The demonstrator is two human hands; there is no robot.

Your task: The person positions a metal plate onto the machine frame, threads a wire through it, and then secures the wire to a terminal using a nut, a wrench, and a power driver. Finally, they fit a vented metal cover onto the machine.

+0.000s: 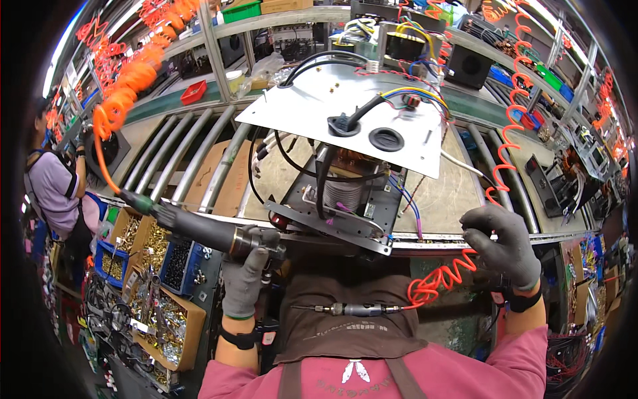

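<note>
One big black tool (199,226) is on the near left, and the left hand (243,286), in a grey glove, has its fingers bent around the tool's head end. A fat orange curly hose (124,93) joins the tool's far left end. The right hand (506,245), in a grey glove too, is up on the near right with its fingers bent; I cannot tell if it is pinching something. A red curly hose (435,282) runs close by it and goes to a thin grey driver (355,309), which is level in front of the brown apron (332,339). In the middle, just past the hands, sits a machine (299,103). It has a shiny flat plate on top, with wires and a black ring (387,139), and a black metal frame (325,229) below. Metal rollers (179,156) are left of it. Near left, a brown box (189,332) holds metal bits. Far left, another person (56,189) stands in a light purple top.
</note>
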